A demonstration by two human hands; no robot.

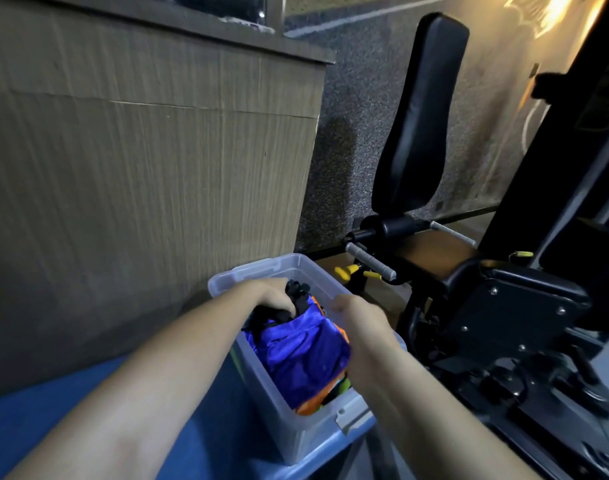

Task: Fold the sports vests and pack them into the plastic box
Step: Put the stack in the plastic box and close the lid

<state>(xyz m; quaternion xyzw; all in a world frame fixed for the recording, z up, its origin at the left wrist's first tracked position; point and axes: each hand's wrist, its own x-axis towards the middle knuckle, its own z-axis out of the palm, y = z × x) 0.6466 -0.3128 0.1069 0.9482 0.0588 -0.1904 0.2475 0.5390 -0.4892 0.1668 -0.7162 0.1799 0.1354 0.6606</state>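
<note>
While both hands are down in the clear plastic storage box, this reads as the packing step, folding apparently done for what's inside. The left hand curls its fingers round a bunched black fabric piece at the far end of the box, pressing it in. The right hand sits at the right-hand rim beside the shiny blue folded vest; its fingers are turned away, so can't tell whether it grips cloth, the rim or nothing. The blue vest lies on top, filling most of the box, with orange fabric showing at the near and right edges underneath. Both forearms reach forward and down, wrists bent inward. The box stands on a blue surface, a black gym machine just to the right. Next move likely: tuck the black piece flat, level the stack.
</note>
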